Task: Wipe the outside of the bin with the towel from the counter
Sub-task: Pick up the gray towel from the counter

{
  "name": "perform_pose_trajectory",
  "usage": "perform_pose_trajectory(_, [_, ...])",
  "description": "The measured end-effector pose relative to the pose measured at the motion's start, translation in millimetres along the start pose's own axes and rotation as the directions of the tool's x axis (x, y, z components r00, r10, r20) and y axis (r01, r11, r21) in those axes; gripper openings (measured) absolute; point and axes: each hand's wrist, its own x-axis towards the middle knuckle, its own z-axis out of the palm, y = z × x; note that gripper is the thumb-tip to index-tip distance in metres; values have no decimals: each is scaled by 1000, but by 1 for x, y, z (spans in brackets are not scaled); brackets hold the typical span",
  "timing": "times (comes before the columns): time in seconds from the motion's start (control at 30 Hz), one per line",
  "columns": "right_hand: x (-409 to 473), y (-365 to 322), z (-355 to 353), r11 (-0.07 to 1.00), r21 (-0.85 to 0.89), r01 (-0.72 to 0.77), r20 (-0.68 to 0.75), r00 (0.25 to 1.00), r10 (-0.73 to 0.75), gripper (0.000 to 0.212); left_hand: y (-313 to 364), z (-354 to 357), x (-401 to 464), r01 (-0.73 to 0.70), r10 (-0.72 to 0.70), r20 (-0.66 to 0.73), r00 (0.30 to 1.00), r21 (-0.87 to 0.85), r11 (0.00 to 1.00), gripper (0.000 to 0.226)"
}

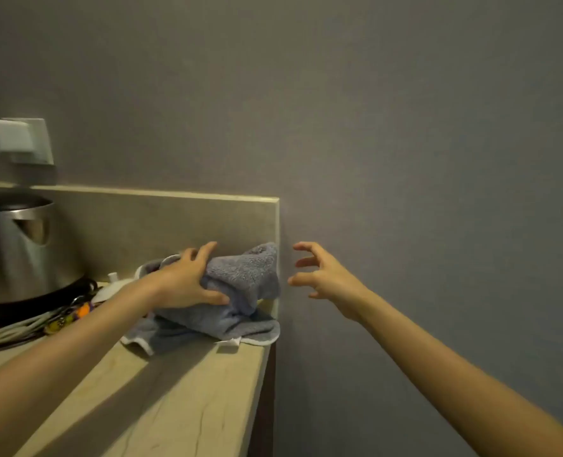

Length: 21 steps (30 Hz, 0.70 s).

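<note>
The grey-blue towel [240,285] lies bunched at the far right end of the pale counter [181,400], against the backsplash; it looks soft, light and floppy, best gathered by its bulk. The left hand [187,282] clamps its top, while the right hand [326,278] hovers just beside, fingers spread and curled. A kettle [19,252] stands left below the grey wall [405,127]; no bin shows.

The kettle [19,255] and a jumble of cords and small items [72,311] are crowding the counter's [187,400] left end, while its near stretch is lying bare. The backsplash [161,222] is closing off the rear. Past the counter's right edge, open air is running along the wall [405,159].
</note>
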Motion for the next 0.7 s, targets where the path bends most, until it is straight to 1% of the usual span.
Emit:
perform_pose_trajectory(0.03, [1, -1, 7, 1000, -1, -14, 11, 1000, 14, 57, -2, 2, 0, -35, 34, -33, 999, -29, 999, 105])
perform_pose_trajectory(0.1, [2, 0, 18, 999, 16, -43, 37, 998, 42, 58, -3, 6, 1, -96, 89, -128, 988, -52, 994, 84])
perform_pose_trajectory(0.17, [5, 2, 28, 997, 69, -43, 59, 997, 39, 57, -3, 10, 2, -149, 132, -223, 966, -60, 987, 60])
perform_pose_trajectory(0.23, [7, 2, 34, 994, 108, -24, 56, 998, 18, 54, 1, 9, 2, -198, 160, -296, 942, -104, 975, 47])
perform_pose_trajectory(0.27, [8, 3, 35, 992, 125, -8, 48, 999, 2, 53, 4, 6, 1, -217, 168, -335, 927, -115, 969, 43])
perform_pose_trajectory(0.37, [7, 4, 36, 987, 158, 39, 0, 999, -40, 48, 13, -8, 2, -303, 190, -425, 885, -218, 928, 38])
perform_pose_trajectory(0.5, [3, -2, 29, 974, 169, 150, -123, 984, -130, 30, 36, -41, 4, -426, 216, -514, 830, -337, 840, 35])
perform_pose_trajectory(0.6, [-5, -16, 12, 950, 184, 253, -261, 944, -201, 16, 62, -68, 10, -492, 240, -552, 799, -369, 789, 29])
perform_pose_trajectory(0.7, [-17, -33, -19, 916, 168, 366, -405, 872, -274, 17, 97, -93, 13, -552, 271, -580, 768, -386, 739, 27])
